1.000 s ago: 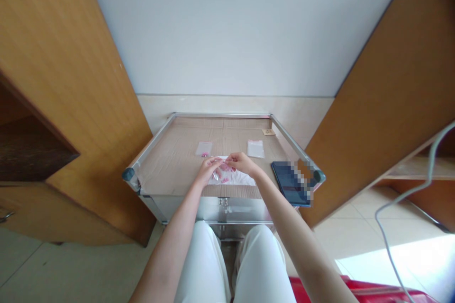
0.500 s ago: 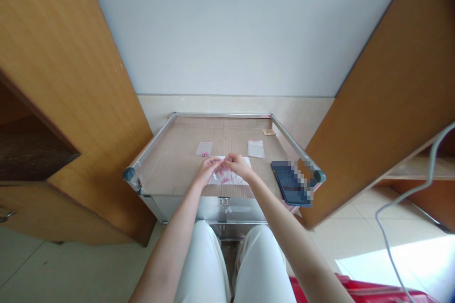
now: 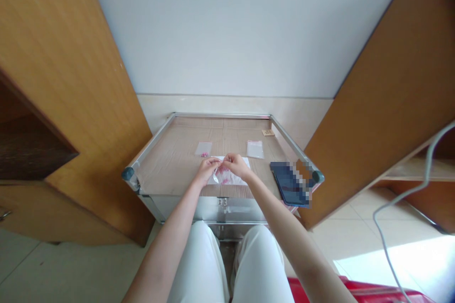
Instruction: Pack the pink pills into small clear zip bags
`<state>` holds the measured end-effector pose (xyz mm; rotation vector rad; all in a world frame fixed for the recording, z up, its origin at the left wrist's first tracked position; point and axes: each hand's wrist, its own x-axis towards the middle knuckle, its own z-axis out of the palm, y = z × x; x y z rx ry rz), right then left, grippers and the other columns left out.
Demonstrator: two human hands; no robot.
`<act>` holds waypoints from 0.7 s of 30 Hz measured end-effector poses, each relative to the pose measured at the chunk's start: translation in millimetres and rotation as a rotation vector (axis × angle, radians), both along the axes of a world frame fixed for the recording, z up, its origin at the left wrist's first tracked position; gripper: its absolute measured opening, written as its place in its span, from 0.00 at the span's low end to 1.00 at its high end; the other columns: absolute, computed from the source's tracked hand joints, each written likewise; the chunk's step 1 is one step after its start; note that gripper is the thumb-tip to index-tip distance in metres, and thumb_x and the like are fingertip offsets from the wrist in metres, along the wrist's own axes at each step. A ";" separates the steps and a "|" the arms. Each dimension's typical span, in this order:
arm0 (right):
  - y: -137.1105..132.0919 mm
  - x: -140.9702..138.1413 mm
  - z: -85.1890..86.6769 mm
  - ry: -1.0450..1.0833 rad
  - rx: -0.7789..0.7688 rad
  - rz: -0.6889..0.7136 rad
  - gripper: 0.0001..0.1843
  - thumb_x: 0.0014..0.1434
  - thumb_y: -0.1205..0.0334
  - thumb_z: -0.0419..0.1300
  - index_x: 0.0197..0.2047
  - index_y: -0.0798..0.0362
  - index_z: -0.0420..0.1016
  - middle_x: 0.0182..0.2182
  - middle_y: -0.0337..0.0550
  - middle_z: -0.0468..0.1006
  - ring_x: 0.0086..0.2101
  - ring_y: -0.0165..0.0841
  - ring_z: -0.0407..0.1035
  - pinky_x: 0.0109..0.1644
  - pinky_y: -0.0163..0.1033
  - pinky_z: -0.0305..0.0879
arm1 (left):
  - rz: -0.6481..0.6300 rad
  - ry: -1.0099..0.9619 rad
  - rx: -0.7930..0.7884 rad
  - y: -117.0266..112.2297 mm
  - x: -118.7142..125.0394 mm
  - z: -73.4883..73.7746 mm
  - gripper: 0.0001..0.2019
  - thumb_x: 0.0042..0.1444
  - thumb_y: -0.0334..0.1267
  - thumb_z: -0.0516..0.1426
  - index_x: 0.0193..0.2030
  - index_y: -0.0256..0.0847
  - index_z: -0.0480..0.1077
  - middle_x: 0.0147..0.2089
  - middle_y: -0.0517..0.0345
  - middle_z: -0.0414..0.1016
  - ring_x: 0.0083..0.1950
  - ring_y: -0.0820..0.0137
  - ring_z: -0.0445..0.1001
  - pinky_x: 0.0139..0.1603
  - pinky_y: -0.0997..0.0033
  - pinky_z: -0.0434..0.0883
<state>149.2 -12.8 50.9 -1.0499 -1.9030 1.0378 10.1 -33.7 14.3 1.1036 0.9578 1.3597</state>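
My left hand (image 3: 205, 169) and my right hand (image 3: 236, 165) meet above the near middle of a metal-rimmed cart top (image 3: 167, 161). Both pinch a small clear plastic bag (image 3: 216, 175) that hangs between the fingertips. Under the hands lies a white sheet with small pink pieces (image 3: 227, 177) on it. A small clear bag with pink pieces (image 3: 203, 149) lies farther back on the left. Another clear bag (image 3: 255, 149) lies back right.
A dark tablet (image 3: 289, 182) rests on the cart's right near corner. Wooden cabinet panels stand close on the left (image 3: 71, 104) and right (image 3: 384, 104). A small tan tag (image 3: 268, 132) lies at the back right. A grey cable (image 3: 401, 208) hangs at the right.
My right hand has drawn a little left and toward me. The small clear bag now hangs lifted between both hands' fingertips.
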 end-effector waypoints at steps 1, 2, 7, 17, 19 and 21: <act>0.1 1.6 1.2 0.015 -0.014 0.015 0.07 0.43 0.62 0.52 0.19 0.57 0.63 0.15 0.33 0.61 0.19 0.23 0.53 0.22 0.29 0.48 | -0.013 0.010 0.000 -1.0 -0.6 3.3 0.10 0.39 0.41 0.60 0.25 0.35 0.68 0.20 0.63 0.68 0.21 0.78 0.65 0.23 0.77 0.60; -0.1 3.3 2.6 0.033 -0.036 0.029 0.08 0.43 0.61 0.53 0.20 0.57 0.64 0.16 0.33 0.61 0.19 0.23 0.53 0.22 0.29 0.49 | -0.027 0.025 0.005 -2.2 -1.5 7.3 0.10 0.40 0.41 0.59 0.25 0.35 0.68 0.20 0.62 0.68 0.21 0.78 0.65 0.23 0.78 0.60; -5.7 9.8 14.0 0.137 -0.160 0.063 0.12 0.45 0.56 0.54 0.23 0.58 0.67 0.15 0.34 0.62 0.18 0.22 0.53 0.21 0.30 0.48 | -0.081 0.161 0.080 -9.7 -8.2 32.4 0.10 0.42 0.41 0.58 0.26 0.35 0.69 0.21 0.60 0.70 0.23 0.76 0.67 0.27 0.77 0.62; -17.2 16.1 28.2 0.270 -0.253 -0.020 0.13 0.41 0.55 0.59 0.21 0.58 0.68 0.15 0.37 0.66 0.18 0.24 0.57 0.22 0.31 0.52 | -0.057 0.264 0.125 -15.7 -10.5 48.1 0.10 0.43 0.41 0.57 0.24 0.35 0.67 0.21 0.59 0.69 0.23 0.76 0.66 0.26 0.77 0.62; -15.4 18.9 25.0 0.290 -0.259 -0.022 0.14 0.41 0.54 0.58 0.21 0.58 0.68 0.16 0.38 0.67 0.19 0.24 0.58 0.23 0.31 0.53 | -0.050 0.273 0.125 -16.1 -10.0 48.8 0.10 0.43 0.42 0.57 0.24 0.35 0.67 0.22 0.59 0.69 0.23 0.76 0.66 0.27 0.77 0.62; -13.1 21.7 21.0 0.313 -0.262 -0.017 0.14 0.42 0.53 0.59 0.22 0.58 0.69 0.17 0.39 0.68 0.19 0.25 0.59 0.24 0.31 0.54 | -0.045 0.274 0.124 -16.2 -9.2 48.8 0.10 0.43 0.42 0.57 0.24 0.35 0.67 0.22 0.59 0.69 0.23 0.76 0.66 0.27 0.77 0.62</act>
